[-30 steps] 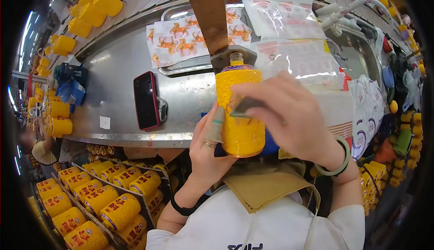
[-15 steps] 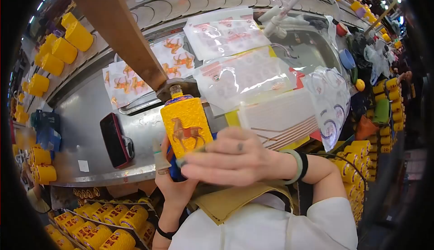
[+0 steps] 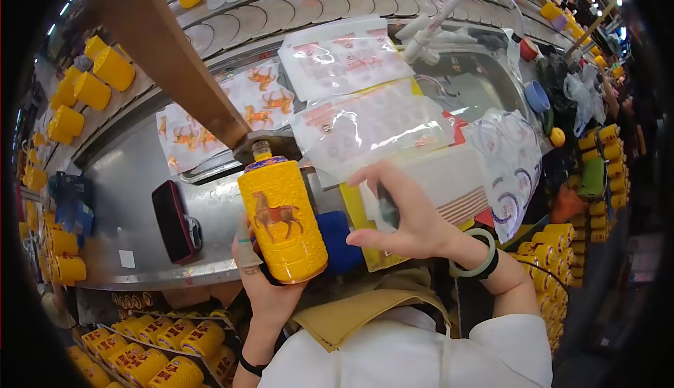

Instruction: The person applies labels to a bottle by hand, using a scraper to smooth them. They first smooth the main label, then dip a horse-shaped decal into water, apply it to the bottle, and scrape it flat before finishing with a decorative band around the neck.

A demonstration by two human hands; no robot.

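My left hand is closed around the lower side of a yellow textured bottle. The bottle tilts, its clear neck pointing away by the wooden post's foot. A brown horse decal lies on its front face. Right of the bottle, and apart from it, is my right hand, thumb and index finger spread. A small dark green piece shows in that palm; its kind is not clear. Something blue sits behind the bottle, between it and my right hand.
A wooden post rises over the metal counter. Horse decal sheets, plastic-covered sheets and a phone lie there. A sink is at the back right. Yellow bottles fill racks below left.
My right hand has lifted off the bottle's front and moved right, its thumb and index finger spreading. The lower part of the bottle now shows; my left hand keeps hold of it.
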